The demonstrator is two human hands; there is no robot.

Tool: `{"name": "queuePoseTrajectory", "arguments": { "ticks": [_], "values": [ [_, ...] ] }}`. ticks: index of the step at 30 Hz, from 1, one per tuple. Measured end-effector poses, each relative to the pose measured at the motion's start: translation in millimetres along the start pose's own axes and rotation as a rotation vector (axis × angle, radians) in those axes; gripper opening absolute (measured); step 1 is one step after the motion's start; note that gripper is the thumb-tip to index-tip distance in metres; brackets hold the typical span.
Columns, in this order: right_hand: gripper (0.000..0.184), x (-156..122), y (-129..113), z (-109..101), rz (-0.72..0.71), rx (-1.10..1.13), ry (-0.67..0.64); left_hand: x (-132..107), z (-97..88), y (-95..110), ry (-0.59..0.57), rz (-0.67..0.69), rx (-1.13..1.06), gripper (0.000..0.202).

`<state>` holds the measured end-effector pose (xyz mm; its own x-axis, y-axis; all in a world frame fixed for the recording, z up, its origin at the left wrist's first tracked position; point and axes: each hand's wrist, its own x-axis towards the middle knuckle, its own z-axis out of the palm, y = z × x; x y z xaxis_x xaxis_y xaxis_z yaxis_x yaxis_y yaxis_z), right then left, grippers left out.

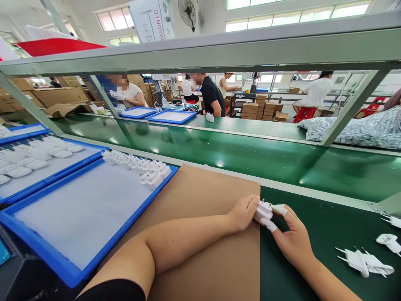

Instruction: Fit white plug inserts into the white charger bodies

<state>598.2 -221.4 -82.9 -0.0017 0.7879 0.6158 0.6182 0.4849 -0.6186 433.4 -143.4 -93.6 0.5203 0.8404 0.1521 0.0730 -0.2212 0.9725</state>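
A white plug adapter (263,211) with two metal pins pointing up is held between my two hands, above the right edge of a brown cardboard sheet (216,259). My left hand (244,212) grips its left side with the fingers closed. On the other side, my right hand (291,234) pinches it between thumb and fingertip, both wrapped in white finger covers. Several loose white plug adapters (355,260) lie on the dark green bench to the right of my right hand.
A blue-rimmed tray (78,267) at left carries rows of white plugs (138,165) along its far edge. Behind it stands another tray with white parts (56,150). A green conveyor belt (219,154) runs beyond the bench under a metal shelf frame (200,52). Several people sit or stand farther back.
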Motion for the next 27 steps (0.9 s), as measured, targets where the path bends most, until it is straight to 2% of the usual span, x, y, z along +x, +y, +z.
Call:
{"name": "queuePoseTrajectory", "arguments": {
  "ticks": [6,15,27],
  "values": [
    [0.023,-3,3,-1,0.052,0.036,0.003,4,1.4,-5,0.059,-0.102,-0.063,0.025],
    [0.03,-5,16,2,0.185,0.141,-0.009,0,1.2,-11,0.003,-0.022,-0.001,0.029],
    [0.05,-5,30,4,0.427,0.299,-0.052,-2,0.9,-14,-0.023,-0.003,0.052,0.029]
  ]
}}
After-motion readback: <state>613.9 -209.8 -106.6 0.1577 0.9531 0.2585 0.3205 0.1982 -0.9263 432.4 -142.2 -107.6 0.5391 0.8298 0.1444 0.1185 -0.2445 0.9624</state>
